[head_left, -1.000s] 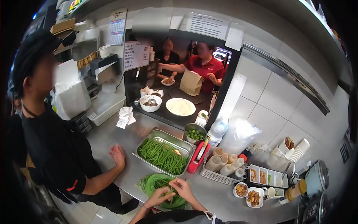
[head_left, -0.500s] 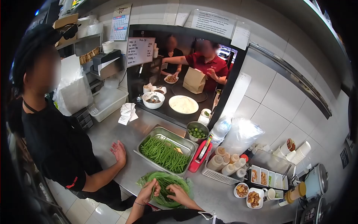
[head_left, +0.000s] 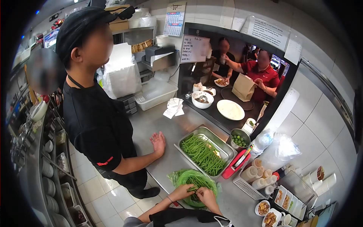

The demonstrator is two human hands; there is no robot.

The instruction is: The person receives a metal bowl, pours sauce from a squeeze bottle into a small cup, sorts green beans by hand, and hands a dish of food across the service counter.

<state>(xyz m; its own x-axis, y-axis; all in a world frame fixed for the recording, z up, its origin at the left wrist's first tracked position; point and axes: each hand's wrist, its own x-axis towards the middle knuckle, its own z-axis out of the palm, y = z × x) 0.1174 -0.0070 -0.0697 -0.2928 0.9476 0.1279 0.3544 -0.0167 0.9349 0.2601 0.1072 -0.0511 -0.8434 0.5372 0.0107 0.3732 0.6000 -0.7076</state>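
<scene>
A green plastic bag (head_left: pixel 213 186) with green beans (head_left: pixel 193 177) in it lies at the near edge of the steel counter. Over its mouth, my left hand (head_left: pixel 182 192) is closed on green beans, fingertips pinched. Close beside it my right hand (head_left: pixel 206 196) bends its fingers around beans too, nearly meeting the left. What lies under the fingers is partly hidden. Just beyond the bag is a steel tray (head_left: pixel 223 146) holding a heap of long green beans (head_left: pixel 202 154).
A co-worker in black (head_left: pixel 96 113) stands at left, one hand (head_left: pixel 157 143) resting on the counter. Right of the tray are a red tape dispenser (head_left: pixel 235 164), a pot of green limes (head_left: pixel 239 139) and a basket of sauce bottles (head_left: pixel 249 185). Beyond is a pass window with a plate (head_left: pixel 230 109).
My view has turned left, so everything sits further right. My hands have come closer together over the bag. In the window, a person in red has raised an arm.
</scene>
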